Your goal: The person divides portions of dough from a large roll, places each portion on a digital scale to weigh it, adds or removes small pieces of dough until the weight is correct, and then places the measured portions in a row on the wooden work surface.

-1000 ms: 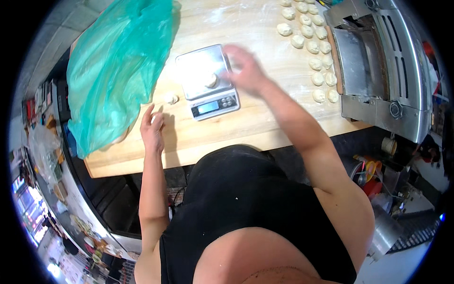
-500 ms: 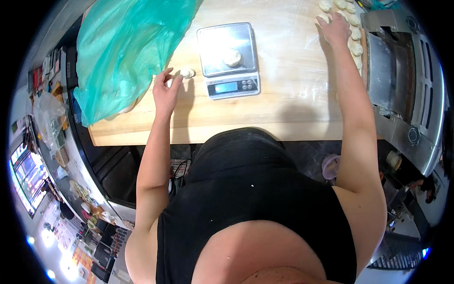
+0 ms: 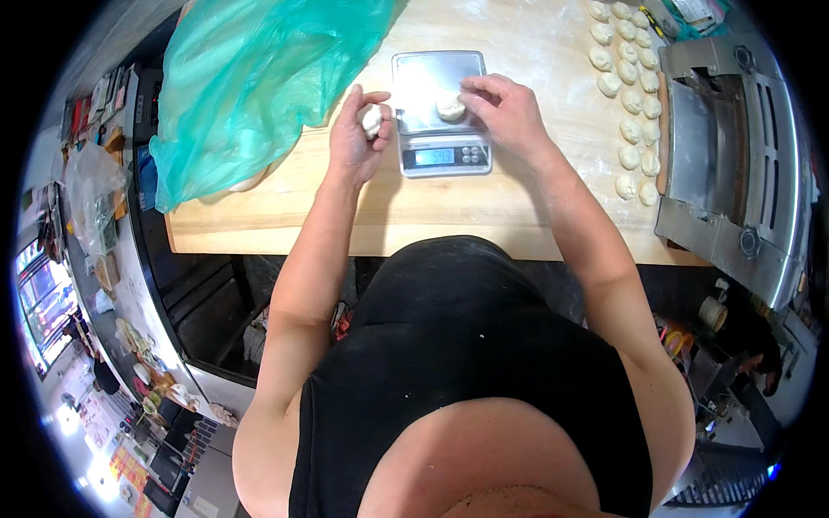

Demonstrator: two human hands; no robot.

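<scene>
A pale ball of dough (image 3: 370, 122) rests in my left hand (image 3: 353, 142), its fingers curled round it, just left of the kitchen scale. On the scale's metal plate (image 3: 419, 78) lies a second piece of dough (image 3: 450, 107). My right hand (image 3: 511, 112) reaches in from the right, thumb and fingertips closed on that piece's right side. The scale (image 3: 446, 157) is silver-grey, with a lit display and several buttons at its near edge.
Several rows of dough balls (image 3: 628, 104) line the right side of the floured wooden table (image 3: 553, 233). A green plastic sheet (image 3: 250, 95) covers the table's left part, with dough showing at its edge. A steel machine (image 3: 734, 155) stands at the right end.
My right hand has come from the dough rows to the piece on the scale. My left hand has picked up the dough ball beside the scale and moved right.
</scene>
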